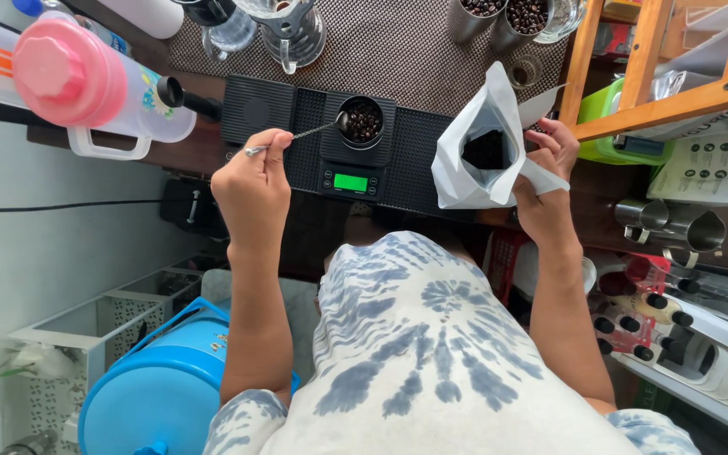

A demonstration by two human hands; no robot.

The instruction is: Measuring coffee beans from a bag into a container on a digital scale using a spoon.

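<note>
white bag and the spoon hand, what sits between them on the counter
In the head view, a black scale with a cup of coffee beans lies between the white bag and the left hand, which holds the spoon.

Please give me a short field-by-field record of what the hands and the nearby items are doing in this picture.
left hand: holds a metal spoon, its tip at the cup's rim
cup: dark, holding coffee beans, on the scale
scale: black, green display lit
right hand: holds a white bag open, dark contents inside
nearby: pink-lidded jug, glass carafe, metal cups of beans
</note>
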